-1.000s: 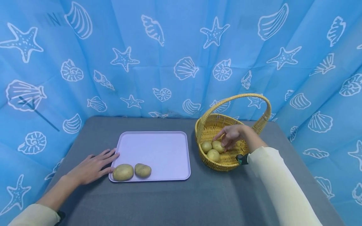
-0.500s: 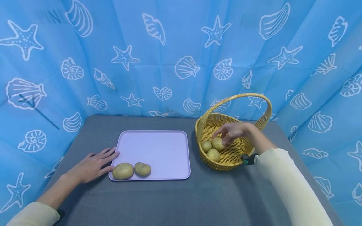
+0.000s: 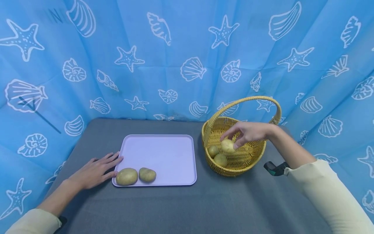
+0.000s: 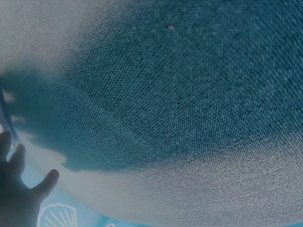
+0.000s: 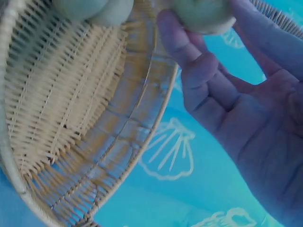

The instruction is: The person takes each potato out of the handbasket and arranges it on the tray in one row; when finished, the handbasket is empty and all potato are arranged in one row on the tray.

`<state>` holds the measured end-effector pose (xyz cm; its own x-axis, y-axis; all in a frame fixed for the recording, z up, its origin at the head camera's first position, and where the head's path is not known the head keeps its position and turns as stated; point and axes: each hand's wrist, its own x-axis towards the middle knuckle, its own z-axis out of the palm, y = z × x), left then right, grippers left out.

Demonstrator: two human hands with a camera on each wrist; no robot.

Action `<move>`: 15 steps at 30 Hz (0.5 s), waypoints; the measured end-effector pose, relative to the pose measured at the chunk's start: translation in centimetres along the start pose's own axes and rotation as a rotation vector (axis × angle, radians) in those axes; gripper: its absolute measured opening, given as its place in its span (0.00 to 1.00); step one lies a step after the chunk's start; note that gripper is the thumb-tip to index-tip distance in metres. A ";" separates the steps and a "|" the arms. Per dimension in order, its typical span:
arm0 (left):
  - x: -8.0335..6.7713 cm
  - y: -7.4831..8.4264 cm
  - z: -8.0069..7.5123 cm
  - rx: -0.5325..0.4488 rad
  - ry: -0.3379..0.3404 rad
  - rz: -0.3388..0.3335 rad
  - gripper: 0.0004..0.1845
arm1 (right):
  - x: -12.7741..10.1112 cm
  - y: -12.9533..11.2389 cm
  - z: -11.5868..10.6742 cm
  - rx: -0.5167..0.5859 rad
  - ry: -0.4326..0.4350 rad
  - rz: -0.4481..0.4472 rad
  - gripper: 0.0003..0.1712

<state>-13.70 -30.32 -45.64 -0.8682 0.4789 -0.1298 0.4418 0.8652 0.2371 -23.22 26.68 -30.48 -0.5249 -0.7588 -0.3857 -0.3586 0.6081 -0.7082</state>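
Observation:
My right hand [image 3: 242,135] pinches a small potato [image 3: 227,146] between thumb and fingers, held above the inside of the yellow wicker basket [image 3: 257,154]. The right wrist view shows that potato [image 5: 202,14] at my fingertips with the basket's weave [image 5: 71,109] below. Two more potatoes [image 3: 213,150] [image 3: 220,160] lie in the basket. My left hand [image 3: 96,170] rests flat on the grey table, fingers touching the left edge of the lilac tray [image 3: 163,152]. Two potatoes [image 3: 127,176] [image 3: 147,175] lie at the tray's front left. The left wrist view shows that hand [image 4: 19,189] in shadow over the table cloth.
The grey table [image 3: 187,208] is walled by a blue curtain [image 3: 187,58] printed with shells and starfish on three sides. The basket's arched handle [image 3: 251,100] rises over my right hand. A dark wrist device [image 3: 273,169] sits by my right sleeve.
My right hand has lifted a potato up from the pile in the basket and raised it slightly. The left hand has stayed put by the tray.

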 end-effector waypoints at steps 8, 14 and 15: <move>0.1 0.1 -0.1 0.005 -0.002 0.002 0.36 | 1.3 -1.8 1.9 0.098 0.022 -0.167 0.28; 0.1 0.2 -0.3 0.001 -0.016 -0.007 0.37 | 3.5 -3.4 4.1 0.110 0.062 -0.217 0.28; 0.1 0.2 -0.3 0.001 -0.018 -0.007 0.37 | 4.0 -3.6 4.6 0.116 0.073 -0.221 0.28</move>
<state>-13.77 -30.12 -45.33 -0.8670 0.4757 -0.1487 0.4361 0.8685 0.2356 -20.46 20.38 -32.13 -0.4995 -0.8488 -0.1734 -0.3818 0.3953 -0.8355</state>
